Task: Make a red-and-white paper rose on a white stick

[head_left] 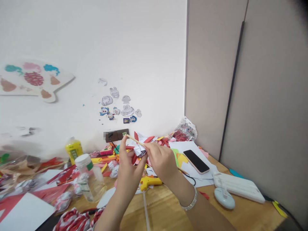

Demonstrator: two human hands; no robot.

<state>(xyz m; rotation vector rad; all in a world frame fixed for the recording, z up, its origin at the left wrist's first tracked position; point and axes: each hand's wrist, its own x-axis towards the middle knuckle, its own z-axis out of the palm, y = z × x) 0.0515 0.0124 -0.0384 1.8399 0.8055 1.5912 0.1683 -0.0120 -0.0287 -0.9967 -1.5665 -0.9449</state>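
Note:
Above the cluttered table, my left hand [127,165] and my right hand [161,160] meet around a folded piece of white paper [139,150]. A thin wooden stick [134,140] slants over the paper. The tip of my left index finger presses the stick's upper left end, while the left thumb and lower fingers close about the paper. My right fingers pinch the other part of the stick close to the paper; their tips are partly hidden. Below the hands, a yellow glue gun [149,182] lies on the table with a pale cord running toward me.
A phone [196,161] rests on white sheets at the right, with a white power strip [238,186] and a pale mouse [224,198] nearer me. Left stand a clear jar [90,186] and a yellow bottle [73,150]. Coloured paper scraps [103,158] cover the back.

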